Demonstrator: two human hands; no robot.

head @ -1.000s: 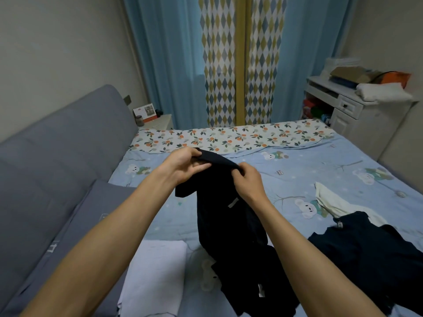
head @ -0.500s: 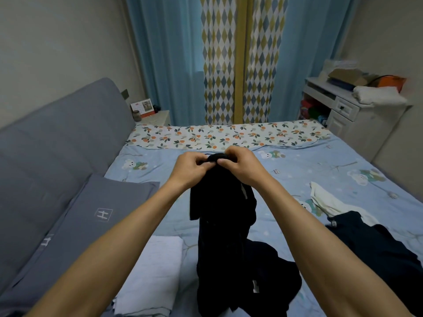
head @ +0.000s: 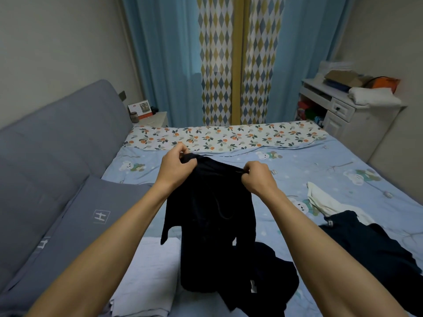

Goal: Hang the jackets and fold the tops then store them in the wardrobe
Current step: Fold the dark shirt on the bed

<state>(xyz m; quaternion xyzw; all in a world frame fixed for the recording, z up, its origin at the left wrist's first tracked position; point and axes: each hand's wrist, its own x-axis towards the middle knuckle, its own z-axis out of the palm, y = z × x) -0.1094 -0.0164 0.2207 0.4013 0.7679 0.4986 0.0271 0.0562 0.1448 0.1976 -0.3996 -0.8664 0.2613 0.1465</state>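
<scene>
A black top [head: 210,229] hangs in front of me over the bed [head: 297,165], its lower part trailing onto the sheet. My left hand [head: 177,164] pinches its upper edge at the left. My right hand [head: 257,179] grips the same edge at the right, and the cloth is stretched between them. A folded white top [head: 146,280] lies on the bed at the lower left. A dark navy garment [head: 375,245] lies crumpled at the right, with a white garment [head: 325,202] partly under it.
A grey headboard [head: 52,143] and grey pillows [head: 75,227] run along the left. A floral pillow [head: 229,136] lies across the far end of the bed before blue curtains [head: 164,60]. A white desk [head: 343,110] with boxes stands at the right.
My hands, which met at the top's upper edge, have moved apart and spread that edge wider. The top hangs more open than before.
</scene>
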